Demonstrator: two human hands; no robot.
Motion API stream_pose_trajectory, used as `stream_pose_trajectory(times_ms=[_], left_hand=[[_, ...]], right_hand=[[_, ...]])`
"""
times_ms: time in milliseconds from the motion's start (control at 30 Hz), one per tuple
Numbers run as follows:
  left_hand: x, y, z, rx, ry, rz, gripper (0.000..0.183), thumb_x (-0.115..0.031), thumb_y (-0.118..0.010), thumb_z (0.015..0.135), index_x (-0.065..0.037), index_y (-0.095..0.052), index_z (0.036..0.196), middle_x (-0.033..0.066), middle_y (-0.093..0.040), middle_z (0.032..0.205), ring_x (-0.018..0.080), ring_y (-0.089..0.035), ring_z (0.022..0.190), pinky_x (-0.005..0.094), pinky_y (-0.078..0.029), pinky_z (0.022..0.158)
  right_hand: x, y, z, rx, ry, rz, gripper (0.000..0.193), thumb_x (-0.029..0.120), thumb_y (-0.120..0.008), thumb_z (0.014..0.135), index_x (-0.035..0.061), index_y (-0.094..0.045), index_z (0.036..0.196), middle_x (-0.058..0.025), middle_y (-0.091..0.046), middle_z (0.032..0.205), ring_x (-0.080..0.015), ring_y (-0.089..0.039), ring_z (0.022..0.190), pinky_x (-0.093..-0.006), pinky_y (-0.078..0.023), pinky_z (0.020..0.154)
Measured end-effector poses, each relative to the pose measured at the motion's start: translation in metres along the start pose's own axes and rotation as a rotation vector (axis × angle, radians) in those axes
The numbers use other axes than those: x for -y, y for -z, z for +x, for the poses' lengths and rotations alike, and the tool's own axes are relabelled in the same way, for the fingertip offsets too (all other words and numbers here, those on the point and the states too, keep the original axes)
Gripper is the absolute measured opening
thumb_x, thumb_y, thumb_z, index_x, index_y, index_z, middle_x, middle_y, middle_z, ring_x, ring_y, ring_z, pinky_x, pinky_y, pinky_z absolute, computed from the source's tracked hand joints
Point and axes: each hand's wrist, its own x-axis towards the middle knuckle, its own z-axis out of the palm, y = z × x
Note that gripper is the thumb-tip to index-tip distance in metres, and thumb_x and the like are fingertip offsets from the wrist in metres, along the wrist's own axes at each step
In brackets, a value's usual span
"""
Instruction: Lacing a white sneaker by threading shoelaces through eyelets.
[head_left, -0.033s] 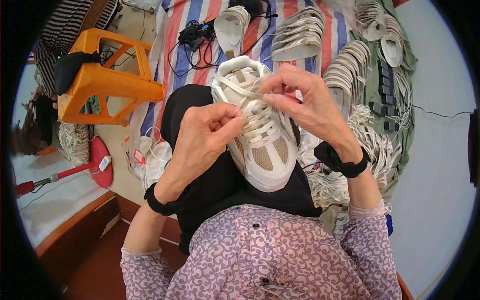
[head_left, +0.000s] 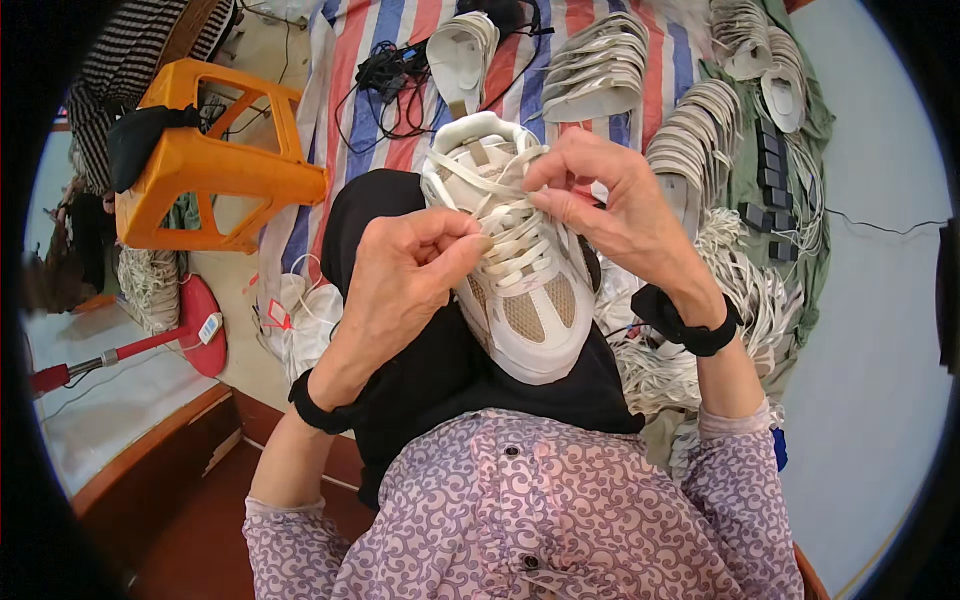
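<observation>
A white sneaker (head_left: 550, 345) with beige mesh panels rests on my lap over black trousers, its toe toward me. White laces (head_left: 518, 250) cross its tongue in rows, and a loose length runs over the upper part near the collar. At the shoe's left side my left hand (head_left: 410, 280) is closed, thumb and forefinger pinched by the lace rows. My right hand (head_left: 615, 205) pinches the shoelace at the right of the tongue. The bit of lace within the left fingertips is mostly hidden.
Stacked white shoe pieces (head_left: 595, 75) lie ahead on a striped sheet, with more (head_left: 700, 140) at the right. A heap of white laces (head_left: 735, 300) is beside my right forearm. An orange stool (head_left: 190, 200) stands left; black cables (head_left: 390, 80) lie ahead.
</observation>
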Motion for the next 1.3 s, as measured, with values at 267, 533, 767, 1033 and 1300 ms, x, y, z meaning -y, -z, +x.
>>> stream_pose_trajectory(times_ms=[267, 533, 767, 1033, 1300], left_hand=[[0.003, -0.01, -0.011, -0.082, -0.144, -0.19, 0.011, -0.007, -0.067, 0.094, 0.004, -0.065, 0.092, 0.0011, -0.055, 0.092, 0.0041, -0.054, 0.068, 0.0186, -0.043, 0.058], [-0.002, -0.01, -0.016, -0.096, -0.015, -0.082, 0.01, -0.008, -0.064, 0.097, 0.001, -0.067, 0.094, -0.0039, -0.058, 0.076, 0.0008, -0.048, 0.06, 0.0177, -0.038, 0.053], [-0.001, -0.025, -0.001, -0.266, -0.167, 0.29, 0.009, -0.006, -0.067, 0.091, 0.003, -0.068, 0.088, -0.0056, -0.057, 0.069, -0.0004, -0.046, 0.06, 0.0182, -0.035, 0.051], [-0.006, -0.04, 0.012, -0.389, -0.346, 0.679, 0.005, -0.002, -0.071, 0.082, -0.001, -0.068, 0.086, 0.0002, -0.058, 0.066, 0.008, -0.05, 0.054, 0.0242, -0.039, 0.051], [-0.018, -0.021, 0.022, -0.405, -0.38, 0.595, 0.019, -0.002, -0.072, 0.081, -0.003, -0.067, 0.099, 0.0068, -0.058, 0.1, 0.0126, -0.052, 0.057, 0.0291, -0.045, 0.056]], right_hand=[[-0.007, -0.013, -0.009, -0.016, 0.165, -0.185, 0.013, -0.001, -0.069, 0.083, -0.0007, -0.062, 0.095, -0.0085, -0.055, 0.085, -0.0212, -0.057, 0.075, -0.0322, -0.046, 0.067], [-0.002, -0.024, -0.009, -0.081, 0.303, -0.622, 0.013, -0.001, -0.064, 0.082, 0.0013, -0.054, 0.09, -0.0109, -0.053, 0.088, -0.0306, -0.056, 0.084, -0.0412, -0.041, 0.074], [0.0, -0.016, -0.019, -0.091, 0.28, -0.841, 0.024, 0.002, -0.063, 0.075, 0.0017, -0.053, 0.097, -0.0119, -0.057, 0.093, -0.0285, -0.059, 0.092, -0.0424, -0.039, 0.075], [-0.016, -0.007, -0.02, -0.133, 0.253, -0.787, 0.025, 0.0, -0.061, 0.078, 0.0027, -0.051, 0.1, -0.0119, -0.056, 0.089, -0.0309, -0.061, 0.084, -0.0416, -0.042, 0.073], [-0.035, 0.029, -0.022, -0.253, -0.075, -0.064, 0.005, 0.002, -0.061, 0.09, -0.0021, -0.058, 0.088, -0.0104, -0.062, 0.07, -0.0219, -0.061, 0.059, -0.0321, -0.048, 0.055]])
